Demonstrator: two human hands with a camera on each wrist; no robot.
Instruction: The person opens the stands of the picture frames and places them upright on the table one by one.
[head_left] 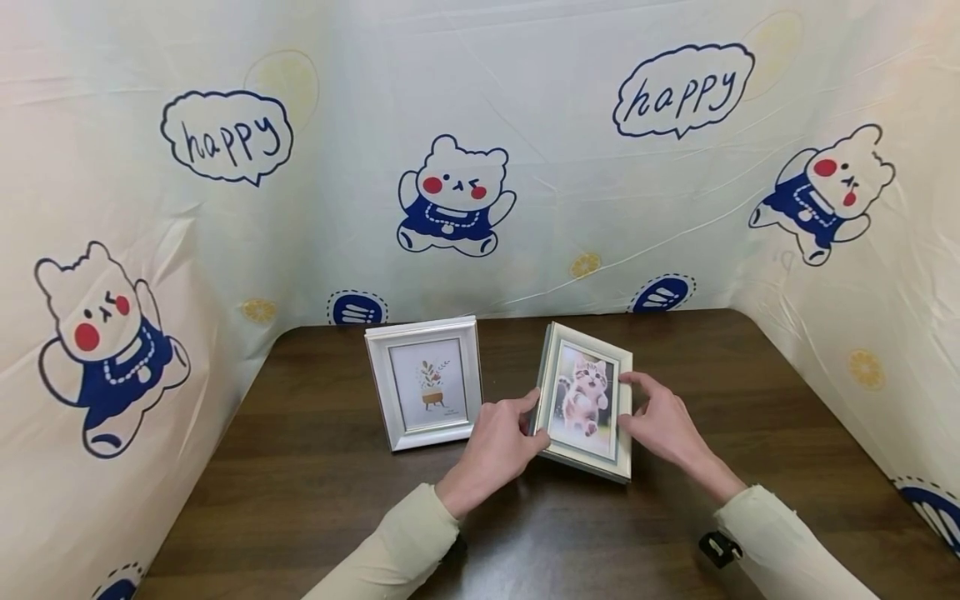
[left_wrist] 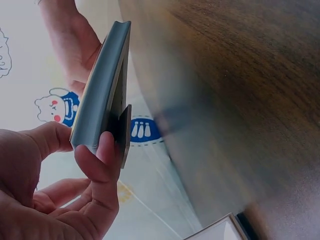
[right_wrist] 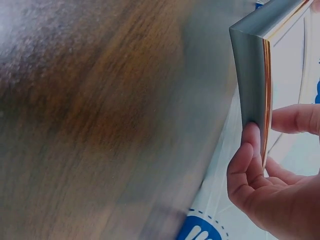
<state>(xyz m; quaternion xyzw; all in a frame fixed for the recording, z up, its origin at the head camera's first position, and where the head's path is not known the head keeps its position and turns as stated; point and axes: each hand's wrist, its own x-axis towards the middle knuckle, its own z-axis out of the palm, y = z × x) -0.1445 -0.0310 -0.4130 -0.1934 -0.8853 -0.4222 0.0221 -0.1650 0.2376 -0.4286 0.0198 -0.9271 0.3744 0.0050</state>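
Patterned cloth (head_left: 555, 100) hangs behind a dark wooden counter (head_left: 300, 500). Above or on it, contact being hard to judge, the kitten frame (head_left: 583, 404) tilts, right of the plant frame (head_left: 426, 387). The left hand (head_left: 495, 442) pinches one side, the right hand (head_left: 663, 422) the other. Good handling likely means matching both grips, keeping fingertips on the border, and leaving the back flap (left_wrist: 126, 137) room to swing.
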